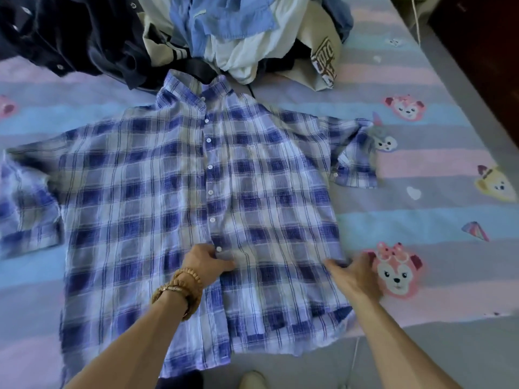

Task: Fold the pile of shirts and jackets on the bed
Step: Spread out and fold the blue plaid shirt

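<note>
A blue and white checked short-sleeved shirt (157, 197) lies spread flat, front up and buttoned, on the bed (438, 209), collar towards the far side. My left hand (206, 262), with bead bracelets on its wrist, rests on the button placket near the lower buttons, its fingers curled on the cloth. My right hand (355, 273) lies at the shirt's right side edge, fingers spread flat, pressing on the hem side. Behind the collar a pile of clothes (238, 32) is heaped: blue, white, beige and dark garments.
A dark navy jacket (70, 37) with snap buttons lies at the far left beside the pile. The striped sheet with cartoon animal faces shows to the right of the shirt. The bed's near edge (421, 341) runs past my right arm, with floor below.
</note>
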The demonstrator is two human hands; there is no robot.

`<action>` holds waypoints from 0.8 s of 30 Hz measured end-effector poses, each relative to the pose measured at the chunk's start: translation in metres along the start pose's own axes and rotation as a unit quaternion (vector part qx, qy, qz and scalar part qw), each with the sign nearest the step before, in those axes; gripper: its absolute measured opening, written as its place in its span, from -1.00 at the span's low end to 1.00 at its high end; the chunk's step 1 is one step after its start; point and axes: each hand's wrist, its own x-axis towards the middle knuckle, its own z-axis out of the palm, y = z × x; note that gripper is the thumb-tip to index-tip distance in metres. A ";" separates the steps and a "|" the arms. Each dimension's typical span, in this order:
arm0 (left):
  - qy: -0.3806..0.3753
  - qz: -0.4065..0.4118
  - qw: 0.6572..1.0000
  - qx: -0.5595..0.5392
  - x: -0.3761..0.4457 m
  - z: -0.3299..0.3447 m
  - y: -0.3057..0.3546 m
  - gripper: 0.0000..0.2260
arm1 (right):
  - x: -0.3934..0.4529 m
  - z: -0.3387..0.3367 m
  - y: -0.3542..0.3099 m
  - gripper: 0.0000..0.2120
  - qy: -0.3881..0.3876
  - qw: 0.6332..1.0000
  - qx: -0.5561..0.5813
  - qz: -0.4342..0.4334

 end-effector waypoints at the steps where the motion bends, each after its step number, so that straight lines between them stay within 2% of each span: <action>1: -0.005 0.008 1.000 0.021 -0.004 0.002 0.001 -0.69 | 0.001 -0.003 0.009 -0.59 -0.052 0.998 0.041 -0.008; 3: -0.024 0.023 0.999 0.041 -0.012 0.008 0.003 -0.67 | 0.000 -0.010 0.022 -0.76 -0.125 0.987 0.095 -0.030; 5: -0.040 0.024 0.997 0.057 -0.021 0.016 0.005 -0.59 | 0.002 -0.014 0.031 -0.84 -0.146 0.982 0.108 -0.054; 9: -0.033 0.023 0.997 0.069 -0.033 0.034 -0.002 -0.86 | 0.006 -0.019 0.048 -0.78 -0.106 0.988 0.084 -0.081; 12: -0.012 0.000 0.998 0.063 -0.044 0.042 -0.019 -0.87 | 0.004 -0.020 0.069 -0.67 -0.062 0.991 0.084 -0.083; 14: -0.009 -0.012 0.999 0.031 -0.048 0.043 -0.029 -0.87 | 0.001 -0.019 0.079 -0.67 -0.066 0.989 0.102 -0.082; 15: -0.013 -0.014 1.000 0.012 -0.049 0.043 -0.032 -0.86 | 0.000 -0.019 0.080 -0.70 -0.079 0.987 0.118 -0.078; 17: -0.042 -0.023 0.999 -0.003 -0.053 0.043 -0.034 -0.66 | 0.001 -0.019 0.081 -0.77 -0.124 0.979 0.144 -0.070; 19: -0.078 -0.013 0.996 0.043 -0.058 0.044 -0.036 -0.61 | 0.003 -0.021 0.082 -0.79 -0.150 0.979 0.122 -0.069; 21: -0.085 0.001 0.994 0.073 -0.060 0.043 -0.040 -0.63 | 0.006 -0.019 0.085 -0.75 -0.131 0.983 0.115 -0.062; 24: -0.094 -0.030 0.992 0.076 -0.059 0.039 -0.044 -0.56 | 0.003 -0.013 0.085 -0.73 -0.098 0.990 0.086 -0.046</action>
